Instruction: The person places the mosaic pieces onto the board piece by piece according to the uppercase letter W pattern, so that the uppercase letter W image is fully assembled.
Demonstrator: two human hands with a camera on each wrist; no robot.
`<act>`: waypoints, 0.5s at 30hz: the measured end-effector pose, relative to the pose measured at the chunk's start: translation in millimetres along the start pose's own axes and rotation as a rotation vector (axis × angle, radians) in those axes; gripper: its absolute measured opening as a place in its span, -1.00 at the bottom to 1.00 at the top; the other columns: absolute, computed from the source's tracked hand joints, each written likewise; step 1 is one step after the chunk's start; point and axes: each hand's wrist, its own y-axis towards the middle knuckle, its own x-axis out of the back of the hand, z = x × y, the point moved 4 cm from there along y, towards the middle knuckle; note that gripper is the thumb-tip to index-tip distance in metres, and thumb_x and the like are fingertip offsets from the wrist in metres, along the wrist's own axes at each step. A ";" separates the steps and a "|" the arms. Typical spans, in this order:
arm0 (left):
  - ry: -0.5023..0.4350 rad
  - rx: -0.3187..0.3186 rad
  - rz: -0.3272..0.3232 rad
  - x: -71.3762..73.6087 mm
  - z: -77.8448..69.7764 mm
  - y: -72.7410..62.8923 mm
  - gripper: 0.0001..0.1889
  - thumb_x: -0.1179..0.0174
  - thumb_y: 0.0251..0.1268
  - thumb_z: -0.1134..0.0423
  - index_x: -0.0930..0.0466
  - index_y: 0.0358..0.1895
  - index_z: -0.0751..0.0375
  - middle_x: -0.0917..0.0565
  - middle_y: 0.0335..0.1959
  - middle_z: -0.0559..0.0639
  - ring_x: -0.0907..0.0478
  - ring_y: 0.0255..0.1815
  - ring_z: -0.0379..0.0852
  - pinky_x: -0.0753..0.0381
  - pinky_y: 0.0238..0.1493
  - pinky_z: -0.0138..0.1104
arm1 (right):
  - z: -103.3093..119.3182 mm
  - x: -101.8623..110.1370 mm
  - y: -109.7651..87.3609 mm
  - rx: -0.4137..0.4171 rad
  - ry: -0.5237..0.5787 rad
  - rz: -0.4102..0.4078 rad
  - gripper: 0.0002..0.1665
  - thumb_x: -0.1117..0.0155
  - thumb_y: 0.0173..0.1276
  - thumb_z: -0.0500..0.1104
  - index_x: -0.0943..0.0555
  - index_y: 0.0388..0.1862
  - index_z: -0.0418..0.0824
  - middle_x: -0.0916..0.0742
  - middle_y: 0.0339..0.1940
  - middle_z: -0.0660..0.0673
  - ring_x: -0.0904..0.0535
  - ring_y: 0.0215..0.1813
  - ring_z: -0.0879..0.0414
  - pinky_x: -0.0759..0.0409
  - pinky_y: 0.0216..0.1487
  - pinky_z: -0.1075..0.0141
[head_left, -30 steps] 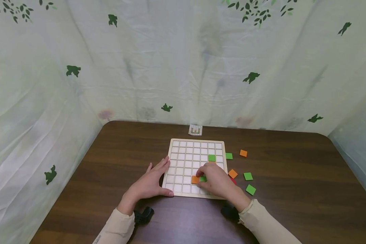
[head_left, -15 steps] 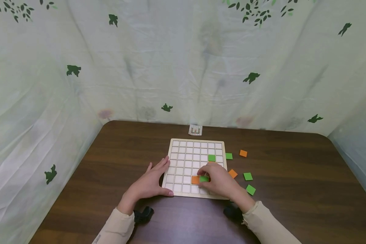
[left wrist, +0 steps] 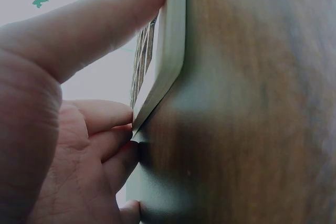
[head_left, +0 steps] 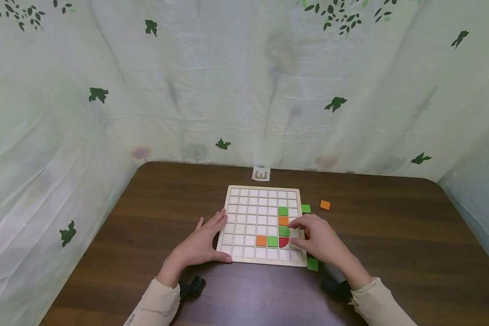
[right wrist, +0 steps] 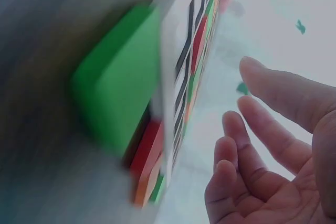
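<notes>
A pale wooden grid board [head_left: 244, 206] with white squares lies on the table. My left hand [head_left: 199, 244] rests along its left side, thumb at the near left corner and fingertips at the edge, in the left wrist view too. My right hand [head_left: 319, 237] hovers over the right edge, fingers apart with nothing between them in the right wrist view. A column on the board holds a green tile [head_left: 283, 211], an orange tile [head_left: 283, 221], another green tile [head_left: 284, 231] and a red rounded tile [head_left: 283, 242]. Left of the red one sit a green tile [head_left: 272, 241] and an orange tile [head_left: 261, 240].
Right of the board lie a loose green tile [head_left: 306, 208], a loose orange tile [head_left: 325, 205] and a nearer green tile [head_left: 312, 264]. My right hand partly hides further pieces. A small printed card [head_left: 261, 174] lies at the table's far edge.
My right hand has moved right, off the green tile in the lower row, uncovering the red rounded tile and the column above it. The left hand has stayed in place.
</notes>
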 end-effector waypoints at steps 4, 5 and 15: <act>0.008 0.008 0.008 -0.3 0.7 0.3 0.21 -0.53 0.01 -0.15 0.02 0.59 0.36 0.10 0.65 0.12 0.14 0.64 0.06 0.31 0.51 0.23 | -15.3 11.9 -8.2 -0.048 0.010 -0.023 -0.63 -0.56 0.19 -0.17 -0.72 -0.02 -0.15 -0.71 -0.11 -0.04 -0.58 -0.06 0.00 -0.61 -0.03 0.08; 0.011 0.009 0.010 -0.3 0.8 0.3 0.22 -0.53 0.01 -0.15 0.02 0.59 0.35 0.11 0.65 0.11 0.14 0.64 0.05 0.31 0.52 0.23 | -19.0 14.5 -10.4 -0.063 0.015 -0.025 -0.63 -0.56 0.20 -0.17 -0.72 -0.01 -0.15 -0.71 -0.09 -0.05 -0.60 -0.04 0.00 -0.61 -0.02 0.07; 0.009 0.002 0.007 0.3 0.5 0.1 0.22 -0.54 0.00 -0.13 0.02 0.59 0.37 0.10 0.65 0.14 0.13 0.64 0.07 0.31 0.51 0.24 | -49.6 34.2 -27.9 -0.118 0.005 -0.045 -0.61 -0.55 0.21 -0.14 -0.70 0.02 -0.12 -0.71 0.00 -0.05 -0.65 -0.02 0.02 -0.58 -0.10 0.11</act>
